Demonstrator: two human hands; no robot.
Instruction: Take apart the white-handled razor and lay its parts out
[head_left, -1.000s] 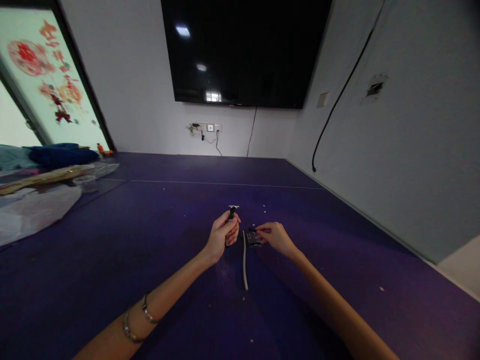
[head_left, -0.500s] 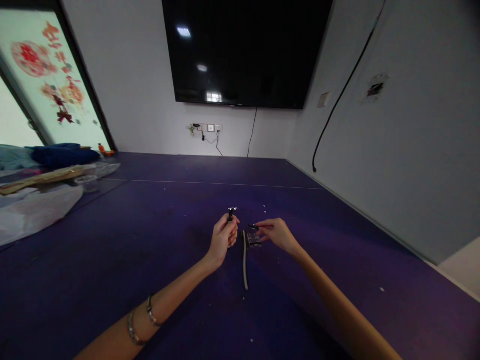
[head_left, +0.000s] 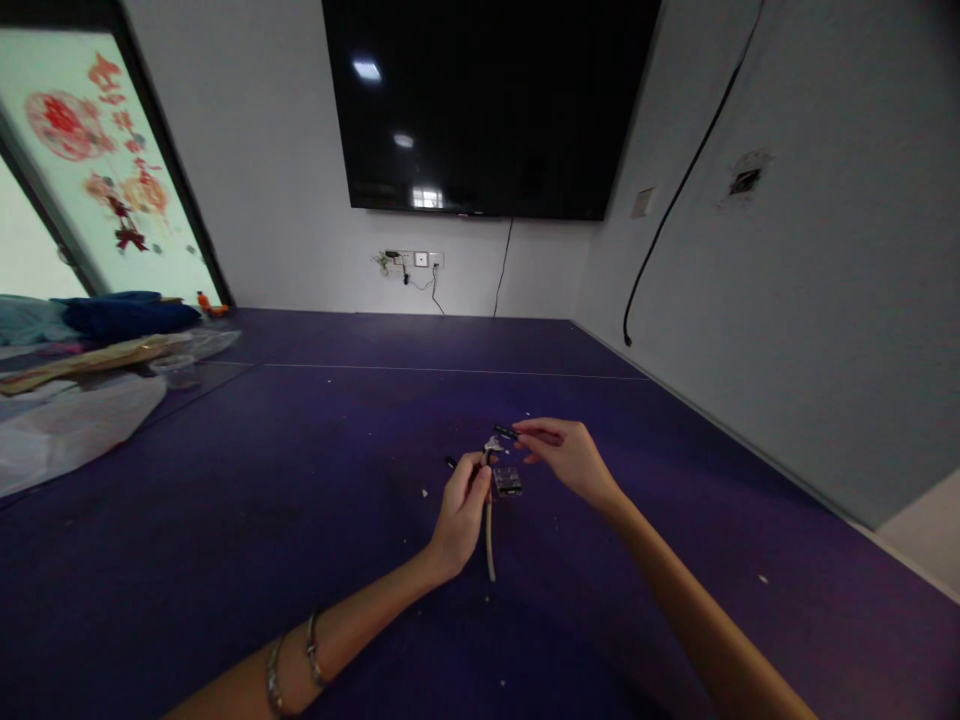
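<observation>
My left hand (head_left: 459, 520) is closed around a razor (head_left: 493, 444), whose T-shaped silvery head sticks up past the fingers. A dark end, probably of its handle, pokes out on the hand's left side. Pinched in the fingertips of my right hand (head_left: 566, 455) is a small black bar-shaped piece (head_left: 505, 432), close beside the razor's head; whether they touch I cannot tell. Below and between the hands a small clear pack (head_left: 508, 482) with dark contents lies on the purple surface (head_left: 360, 560). A pale, thin strip (head_left: 490, 545) runs towards me, its far end partly hidden by my left hand.
Small white specks dot the surface. On the left lie a white plastic bag (head_left: 82, 430), folded blue cloth (head_left: 131, 316) and a clear cup (head_left: 176, 370). A black cable (head_left: 675, 190) hangs along the right wall. A large screen (head_left: 487, 110) is on the far wall.
My left hand has moved right and turned, bringing the razor's head over to the black piece. My right hand has risen slightly, away from the clear pack, still pinching that piece.
</observation>
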